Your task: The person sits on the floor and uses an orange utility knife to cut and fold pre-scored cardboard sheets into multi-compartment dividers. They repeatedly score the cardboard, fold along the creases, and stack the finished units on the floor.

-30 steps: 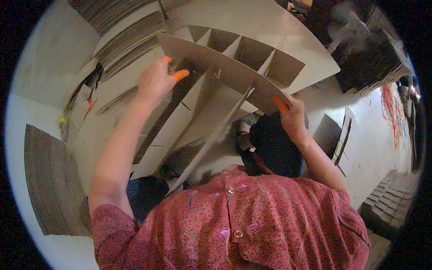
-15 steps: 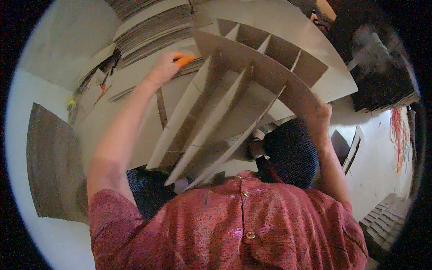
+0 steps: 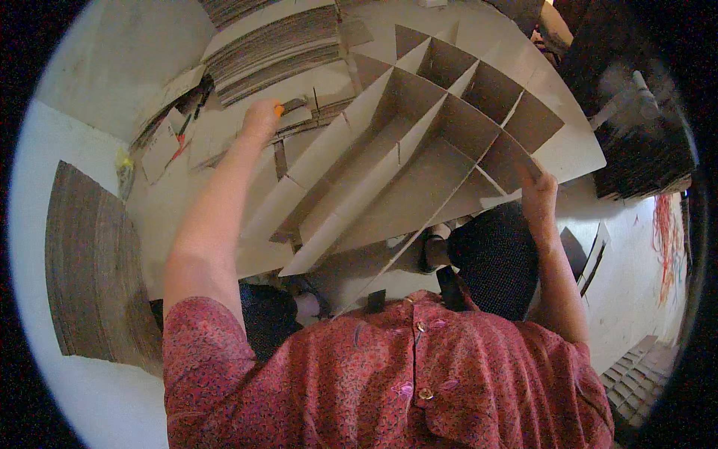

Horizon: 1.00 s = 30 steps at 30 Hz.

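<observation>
While the right grip (image 3: 540,191) clamped the cardboard divider grid (image 3: 340,213), its crosspiece (image 3: 465,123) ran forward-left from there; closure of the left grip (image 3: 262,120) was unclear.

Pale table (image 3: 580,153): cardboard divider grid (image 3: 467,123) on it; stacked cardboard strips (image 3: 280,49) toward far left.

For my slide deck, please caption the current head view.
Right hand holding a cardboard grid at its edge, left hand near stacked cardboard.
</observation>
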Tool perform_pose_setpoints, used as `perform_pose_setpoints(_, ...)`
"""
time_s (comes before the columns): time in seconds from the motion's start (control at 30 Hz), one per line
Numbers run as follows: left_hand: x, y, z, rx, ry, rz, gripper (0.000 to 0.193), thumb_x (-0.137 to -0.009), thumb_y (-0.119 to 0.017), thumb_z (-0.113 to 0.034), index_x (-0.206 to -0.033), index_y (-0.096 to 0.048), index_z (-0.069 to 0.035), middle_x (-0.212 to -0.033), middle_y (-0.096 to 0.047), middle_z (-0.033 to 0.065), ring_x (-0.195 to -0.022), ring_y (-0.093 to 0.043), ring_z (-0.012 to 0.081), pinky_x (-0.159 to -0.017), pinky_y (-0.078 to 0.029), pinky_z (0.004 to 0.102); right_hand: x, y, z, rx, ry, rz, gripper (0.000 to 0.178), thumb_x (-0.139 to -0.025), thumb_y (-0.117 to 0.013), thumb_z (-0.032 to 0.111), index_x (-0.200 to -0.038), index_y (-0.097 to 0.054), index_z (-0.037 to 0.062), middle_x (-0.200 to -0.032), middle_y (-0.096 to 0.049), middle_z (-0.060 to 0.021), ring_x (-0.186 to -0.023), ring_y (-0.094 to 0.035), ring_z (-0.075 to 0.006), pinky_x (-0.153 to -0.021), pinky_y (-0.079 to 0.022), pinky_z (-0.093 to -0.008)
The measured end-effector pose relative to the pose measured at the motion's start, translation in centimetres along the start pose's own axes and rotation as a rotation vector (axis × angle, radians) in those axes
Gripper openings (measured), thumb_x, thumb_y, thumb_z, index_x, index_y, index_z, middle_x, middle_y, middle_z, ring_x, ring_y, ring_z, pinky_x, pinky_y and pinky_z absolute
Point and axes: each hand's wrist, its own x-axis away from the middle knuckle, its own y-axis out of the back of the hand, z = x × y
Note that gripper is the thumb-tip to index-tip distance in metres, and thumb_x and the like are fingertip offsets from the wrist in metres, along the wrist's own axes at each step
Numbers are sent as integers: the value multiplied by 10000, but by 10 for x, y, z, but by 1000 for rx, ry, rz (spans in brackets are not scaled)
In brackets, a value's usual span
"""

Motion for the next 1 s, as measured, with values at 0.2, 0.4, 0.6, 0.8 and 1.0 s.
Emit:
perform_pose_setpoints(0.2,20,54,7,376,177,-141,231,-772,-622,-229,-937,-655,-71,-693,-623,84,-590,-543,162,-575,-426,291,-7,6,19,8,475,-427,340,-842,-561,130,-1169,-514,50,-1031,-602,-113,-934,-571,-154,-789,-452,-271)
perform_pose_setpoints(0.4,93,126,-128,528,-284,-464,254,-787,-574,-90,-1036,-619,-95,-889,-645,119,-736,-618,207,-662,-472,313,3,4,101,-892,26,126,275,-869,-517,159,-1082,-541,-14,-999,-603,-113,-855,-594,-178,-760,-479,-282)
perform_pose_setpoints(0.6,139,138,-206,498,-887,-455,348,-736,-657,-138,-1059,-575,-36,-1064,-576,133,-1047,-535,247,-826,-472,307,10,4,121,-822,-142,96,228,-841,-547,191,-988,-584,22,-874,-621,-76,-746,-599,-161,-656,-484,-265)
perform_pose_setpoints(0.8,70,139,-137,1187,-100,-482,409,-749,-687,-151,-1099,-527,-12,-900,-594,84,-726,-579,149,-666,-481,267,42,42,92,-122,312,-214,133,-804,-576,132,-845,-619,13,-660,-617,-59,-602,-560,-106,-543,-442,-257)
perform_pose_setpoints(1.0,65,122,-119,1209,-148,-268,243,-791,-629,-142,-966,-568,16,-867,-605,59,-745,-568,124,-665,-463,238,61,39,86,-104,329,-127,119,-804,-574,120,-859,-608,20,-648,-600,-99,-556,-552,-138,-530,-431,-268)
